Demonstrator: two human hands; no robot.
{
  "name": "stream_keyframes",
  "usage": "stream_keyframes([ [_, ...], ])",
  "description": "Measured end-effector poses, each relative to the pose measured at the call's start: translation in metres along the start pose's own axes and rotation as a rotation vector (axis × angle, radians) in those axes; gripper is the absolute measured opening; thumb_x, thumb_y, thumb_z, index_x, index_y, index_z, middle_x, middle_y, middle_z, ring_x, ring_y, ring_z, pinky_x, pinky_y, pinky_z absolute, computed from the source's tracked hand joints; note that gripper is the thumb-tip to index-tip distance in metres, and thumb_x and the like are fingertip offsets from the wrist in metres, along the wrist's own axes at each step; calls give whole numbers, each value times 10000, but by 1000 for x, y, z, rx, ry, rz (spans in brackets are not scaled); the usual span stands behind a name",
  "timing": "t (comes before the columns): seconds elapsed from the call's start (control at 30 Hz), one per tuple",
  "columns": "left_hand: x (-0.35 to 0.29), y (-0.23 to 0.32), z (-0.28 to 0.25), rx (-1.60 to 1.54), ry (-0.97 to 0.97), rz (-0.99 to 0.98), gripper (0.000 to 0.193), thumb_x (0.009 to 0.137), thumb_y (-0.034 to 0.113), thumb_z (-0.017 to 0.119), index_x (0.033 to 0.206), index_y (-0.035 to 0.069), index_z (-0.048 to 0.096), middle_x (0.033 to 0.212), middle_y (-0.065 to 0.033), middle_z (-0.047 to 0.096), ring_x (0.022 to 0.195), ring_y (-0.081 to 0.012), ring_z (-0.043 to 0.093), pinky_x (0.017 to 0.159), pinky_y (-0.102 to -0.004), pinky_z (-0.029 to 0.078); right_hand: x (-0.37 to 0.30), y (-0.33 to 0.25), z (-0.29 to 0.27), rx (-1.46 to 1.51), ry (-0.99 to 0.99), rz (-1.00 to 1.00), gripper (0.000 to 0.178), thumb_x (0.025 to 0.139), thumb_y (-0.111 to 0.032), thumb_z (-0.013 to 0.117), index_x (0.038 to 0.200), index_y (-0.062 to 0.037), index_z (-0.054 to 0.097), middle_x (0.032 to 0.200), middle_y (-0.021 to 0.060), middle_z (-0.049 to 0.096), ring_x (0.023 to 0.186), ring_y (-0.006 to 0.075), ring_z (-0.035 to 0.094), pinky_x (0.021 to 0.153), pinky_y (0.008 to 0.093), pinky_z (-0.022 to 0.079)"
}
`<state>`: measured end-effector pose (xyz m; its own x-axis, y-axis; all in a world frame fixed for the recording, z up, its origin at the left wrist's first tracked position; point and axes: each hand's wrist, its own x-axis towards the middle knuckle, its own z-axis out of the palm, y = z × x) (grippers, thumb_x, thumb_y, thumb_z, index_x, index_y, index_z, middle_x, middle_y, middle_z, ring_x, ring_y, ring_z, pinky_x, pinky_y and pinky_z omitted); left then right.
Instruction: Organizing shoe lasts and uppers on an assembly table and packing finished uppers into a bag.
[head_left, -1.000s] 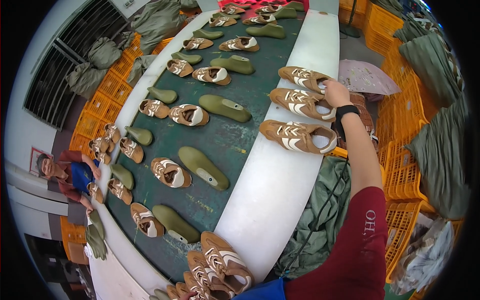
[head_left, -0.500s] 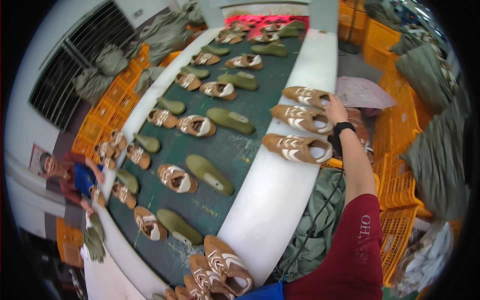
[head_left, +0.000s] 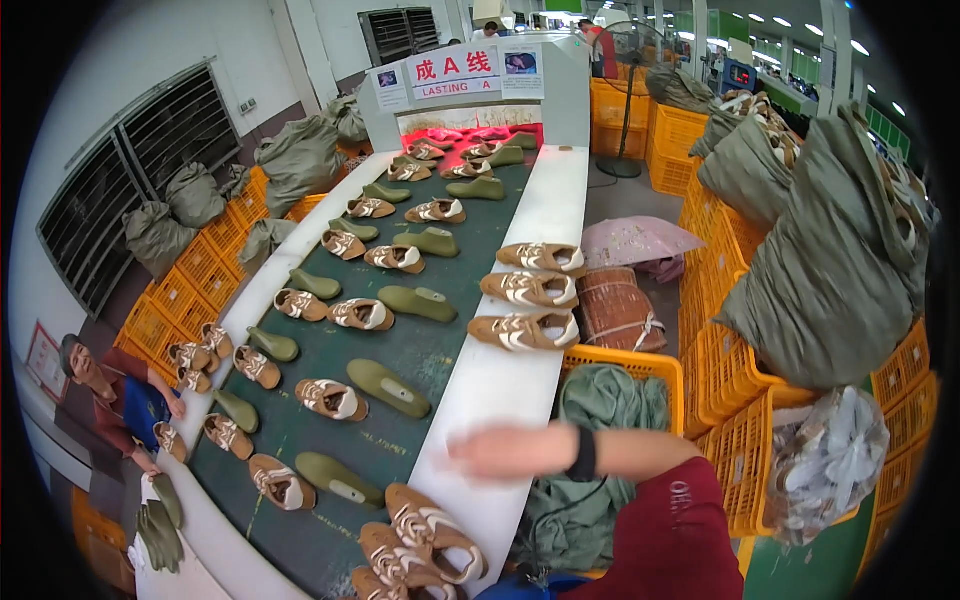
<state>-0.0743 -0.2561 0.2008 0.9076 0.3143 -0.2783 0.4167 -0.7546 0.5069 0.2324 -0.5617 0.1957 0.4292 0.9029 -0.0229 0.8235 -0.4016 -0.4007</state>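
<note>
My right hand hangs over the white side ledge, smeared by motion; its fingers cannot be made out, nor anything in them. A black wristband is on that wrist. Below the hand, a brown sneaker with white stripes stands close by, among several like it at the lower edge. Farther along the ledge three brown sneakers sit side by side, the nearest one pointing its toe left. On the green conveyor belt rest more sneakers and olive shoe lasts. My left hand is out of view.
Across the belt at the left a co-worker touches olive lasts by the belt. Yellow crates and grey sacks crowd the right side. A crate of green cloth stands beside the ledge. The belt meets a red-lit machine opening.
My right hand has left the far sneaker on the ledge and come back toward me. The three sneakers stay in their row. The view has tilted up and turned right.
</note>
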Motion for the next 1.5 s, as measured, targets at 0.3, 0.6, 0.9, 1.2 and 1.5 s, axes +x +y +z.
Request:
stream_keyframes([
  [0.3, -106, -186, -15, 28, 209, 113, 364, 826, 189, 607, 1123, -15, 551, 996, -212, 608, 949, -342, 576, 859, -369, 444, 22, -224, 132, 174, -256, -565, 190, 753, -173, 577, 876, -36, 531, 717, 165, 582, 732, 372, 579, 610, 463, 456],
  [0.6, -201, -349, 47, 197, 561, -233, 645, 661, 225, 735, 1227, 64, 470, 1312, -233, 380, 1181, -432, 367, 972, -465, 351, 85, -351, 189, 92, -454, -596, 349, 783, -186, 593, 1114, -85, 549, 830, 164, 616, 753, 349, 608, 637, 445, 485],
  [0.9, -195, -351, 45, 304, 757, -479, 667, 732, 393, 675, 1273, 83, 436, 1261, -217, 452, 1152, -415, 419, 935, -449, 376, 187, -455, 296, 73, -476, -299, 566, 846, -390, 535, 1308, -106, 371, 872, 209, 637, 815, 373, 617, 715, 455, 485],
  [1.2, -194, -361, 52, 179, 792, -406, 535, 761, 419, 640, 1115, 24, 564, 971, -204, 620, 1036, -380, 516, 879, -462, 399, 189, -470, 326, -162, -261, -367, 678, 761, -433, 634, 1288, -74, 405, 688, 97, 638, 647, 290, 633, 549, 383, 479],
  [1.5, -196, -368, 61, -19, 875, -502, 424, 771, 316, 658, 1038, -9, 600, 999, -199, 609, 1009, -361, 533, 885, -426, 404, 205, -434, 340, 182, -420, -111, 615, 728, -377, 596, 1253, -113, 413, 852, 206, 640, 812, 375, 619, 717, 447, 486],
])
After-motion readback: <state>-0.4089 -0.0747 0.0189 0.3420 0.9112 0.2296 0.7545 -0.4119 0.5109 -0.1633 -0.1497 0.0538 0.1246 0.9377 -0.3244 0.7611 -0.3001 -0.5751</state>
